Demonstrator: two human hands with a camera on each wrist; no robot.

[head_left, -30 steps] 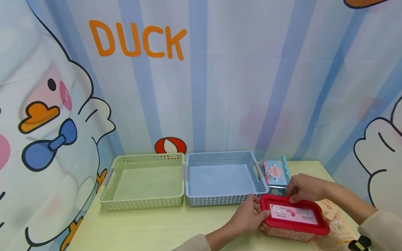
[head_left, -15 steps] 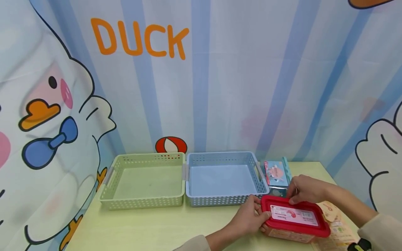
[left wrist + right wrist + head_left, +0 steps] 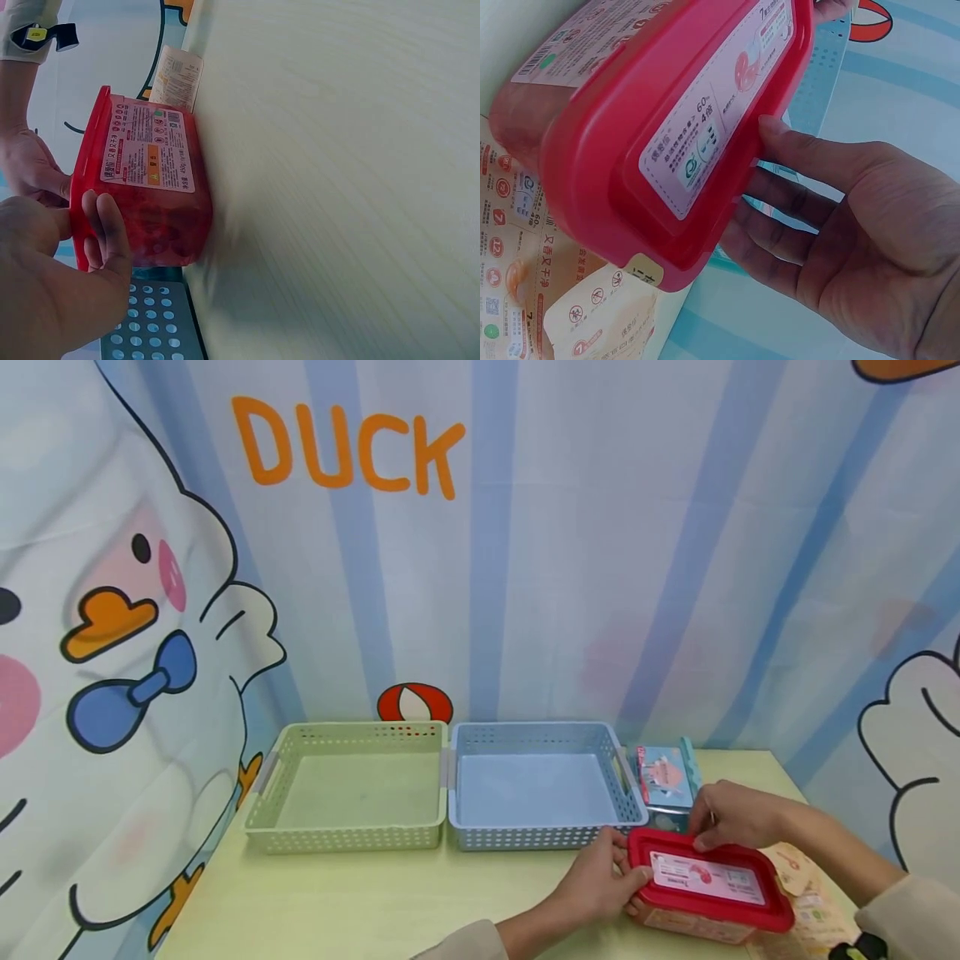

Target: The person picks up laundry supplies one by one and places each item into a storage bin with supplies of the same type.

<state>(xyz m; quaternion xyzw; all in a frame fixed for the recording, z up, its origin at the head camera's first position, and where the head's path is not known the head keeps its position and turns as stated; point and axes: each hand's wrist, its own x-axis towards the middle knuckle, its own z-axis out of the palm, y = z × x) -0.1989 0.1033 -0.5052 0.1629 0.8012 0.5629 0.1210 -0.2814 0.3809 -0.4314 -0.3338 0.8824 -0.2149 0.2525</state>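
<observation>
A red-lidded box [image 3: 705, 881] with a pink-and-white label on its lid stands on the table at the right. My left hand [image 3: 596, 881] grips its left end, thumb on the lid's edge; in the left wrist view the fingers of this hand [image 3: 67, 277] lie along the red side wall [image 3: 161, 229]. At the far long edge, my right hand [image 3: 738, 817] holds the lid's rim. The right wrist view has that hand [image 3: 870, 225] with its thumb on top of the lid [image 3: 622, 172] and the fingers below the rim. The lid sits on the box.
A green basket [image 3: 345, 841] and a blue basket [image 3: 547, 837] stand side by side behind the left hand. Right of the blue one is a light-blue package [image 3: 666, 777]. Printed packaging [image 3: 813, 914] lies right of the box. A printed curtain hangs behind.
The head view has shifted slightly, moving the scene a little to the right. Both hands keep their places on the box.
</observation>
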